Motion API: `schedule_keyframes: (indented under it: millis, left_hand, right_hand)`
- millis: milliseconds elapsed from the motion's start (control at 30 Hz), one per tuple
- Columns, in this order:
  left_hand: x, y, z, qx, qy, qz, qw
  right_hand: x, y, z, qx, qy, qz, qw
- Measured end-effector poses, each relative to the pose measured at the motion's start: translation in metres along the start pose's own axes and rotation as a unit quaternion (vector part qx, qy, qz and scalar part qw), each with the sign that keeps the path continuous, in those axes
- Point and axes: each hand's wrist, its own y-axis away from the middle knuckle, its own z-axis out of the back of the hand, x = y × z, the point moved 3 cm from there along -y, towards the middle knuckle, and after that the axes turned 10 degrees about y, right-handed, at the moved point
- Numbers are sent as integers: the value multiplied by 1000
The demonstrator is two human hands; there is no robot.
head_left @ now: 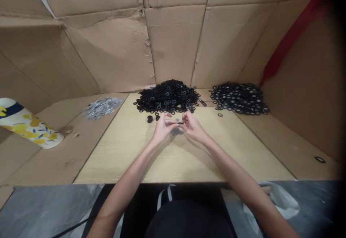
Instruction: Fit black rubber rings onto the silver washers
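My left hand (163,127) and my right hand (192,126) meet over the middle of the pale wooden board (129,151). Their fingertips pinch together on a small black ring (180,123) held between them. A few small grey pieces (177,131) lie on the board just under the hands. Straight ahead sits a large heap of black rings (168,96). Two loose black rings (149,118) lie in front of that heap, left of my left hand.
A second heap of black rings with pale centres (239,98) lies at the back right. A pile of small silvery pieces (101,107) is at the back left. Cardboard walls (173,39) enclose the bench. A floral-patterned object (27,124) rests at far left. One stray ring (320,159) lies at right.
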Motion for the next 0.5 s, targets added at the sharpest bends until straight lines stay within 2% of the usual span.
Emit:
schedule_keyframes:
  millis: [100, 233, 367, 500]
  left_hand:
    - [3, -1, 1, -25, 54, 1, 998]
    - [8, -1, -1, -46, 122, 16, 991]
    - [6, 1, -4, -43, 109, 32, 993]
    - [1, 2, -4, -38, 58, 43, 997]
  right_hand:
    - [-1, -4, -2, -46, -72, -36, 996]
    - [-4, -8, -5, -83, -178, -106, 975]
    - [-5, -6, -7, -85, -193, -131, 969]
    - [-5, -4, -7, -101, -202, -126, 966]
